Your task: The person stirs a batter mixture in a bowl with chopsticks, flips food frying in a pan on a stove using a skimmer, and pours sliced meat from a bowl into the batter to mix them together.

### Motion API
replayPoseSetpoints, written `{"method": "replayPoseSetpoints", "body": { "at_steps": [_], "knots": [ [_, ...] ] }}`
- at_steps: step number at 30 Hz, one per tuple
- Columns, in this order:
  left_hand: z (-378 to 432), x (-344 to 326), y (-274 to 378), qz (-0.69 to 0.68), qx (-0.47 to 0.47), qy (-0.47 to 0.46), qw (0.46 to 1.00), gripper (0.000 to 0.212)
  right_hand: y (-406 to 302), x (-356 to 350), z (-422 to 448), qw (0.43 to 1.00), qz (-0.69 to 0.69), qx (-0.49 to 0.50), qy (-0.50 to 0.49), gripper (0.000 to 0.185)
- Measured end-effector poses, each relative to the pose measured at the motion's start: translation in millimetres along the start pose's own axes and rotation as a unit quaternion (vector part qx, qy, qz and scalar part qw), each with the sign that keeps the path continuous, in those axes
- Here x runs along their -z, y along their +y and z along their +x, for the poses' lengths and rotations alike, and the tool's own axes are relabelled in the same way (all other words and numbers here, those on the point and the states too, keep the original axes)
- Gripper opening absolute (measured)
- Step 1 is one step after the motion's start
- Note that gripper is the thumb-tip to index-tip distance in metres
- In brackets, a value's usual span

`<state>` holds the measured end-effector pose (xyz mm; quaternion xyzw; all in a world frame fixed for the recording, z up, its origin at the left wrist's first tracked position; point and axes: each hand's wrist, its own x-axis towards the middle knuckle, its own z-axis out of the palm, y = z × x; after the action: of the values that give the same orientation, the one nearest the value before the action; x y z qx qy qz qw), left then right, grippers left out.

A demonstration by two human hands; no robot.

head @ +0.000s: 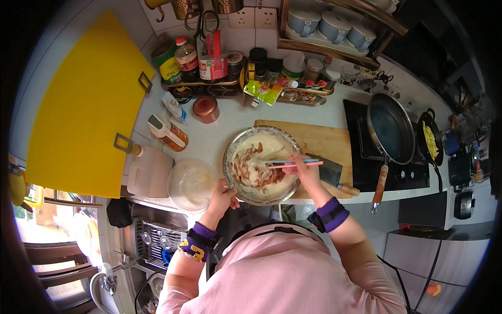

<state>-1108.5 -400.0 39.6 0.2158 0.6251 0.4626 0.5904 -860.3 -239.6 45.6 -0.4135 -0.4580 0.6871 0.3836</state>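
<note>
A round metal mixing bowl (293, 138) stands before me, partly over a wooden cutting board (325, 137). Inside it, pale batter (255, 184) is mixed with reddish-brown strips that look like meat (245, 161). My right hand (304, 170) grips a pair of chopsticks (292, 161), one blue and one pink, their tips down in the mixture. At the bowl's lower left rim, my left hand (223, 198) holds the edge. A clear bowl (192, 184) with whitish residue sits left of that hand. Right of the metal bowl, a cleaver (327, 170) lies on the board.
A black cooktop (361, 157) at the right carries a large frying pan (391, 127) and a smaller pan (439, 141) holding yellow food. Sauce bottles (186, 59) and jars line the back rack. A plastic jug (151, 170) stands left, above the sink (157, 235). A yellow cabinet door (86, 117) juts in.
</note>
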Motion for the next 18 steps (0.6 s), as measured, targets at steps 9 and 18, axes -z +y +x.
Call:
{"method": "replayPoseSetpoints", "body": {
  "at_steps": [9, 18],
  "knots": [
    [0, 0, -5, -0.009, -0.009, 0.002, 1.000, 0.024, -55, -13, -50, 0.854, -0.385, 0.249, -0.247, 0.011],
    [0, -2, 0, 0.008, -0.014, -0.008, 1.000, 0.021, -58, 2, 11, 0.827, -0.438, 0.325, -0.134, 0.012]
  ]
}}
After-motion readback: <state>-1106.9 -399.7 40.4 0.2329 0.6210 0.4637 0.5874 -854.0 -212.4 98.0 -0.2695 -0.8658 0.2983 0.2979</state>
